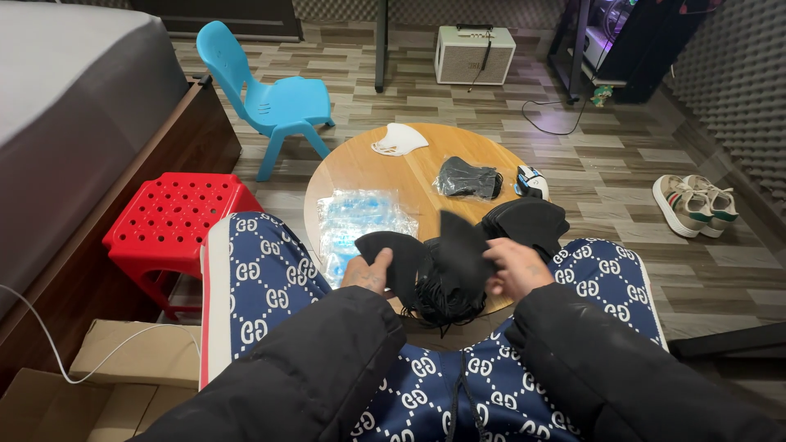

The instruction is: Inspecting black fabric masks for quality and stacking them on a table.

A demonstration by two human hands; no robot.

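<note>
Both black-sleeved arms are reaching forward over the knees; the left hand (366,272) and right hand (516,268) are pinching with fingers curled.

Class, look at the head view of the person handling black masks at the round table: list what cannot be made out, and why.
- Left hand: fingers hidden behind a black mask.
- Right hand: fingertips hidden in the mask bundle.
- Clear plastic bags: contents blurred by glare.
- Small white object at the round table's edge: too small to identify.
</note>
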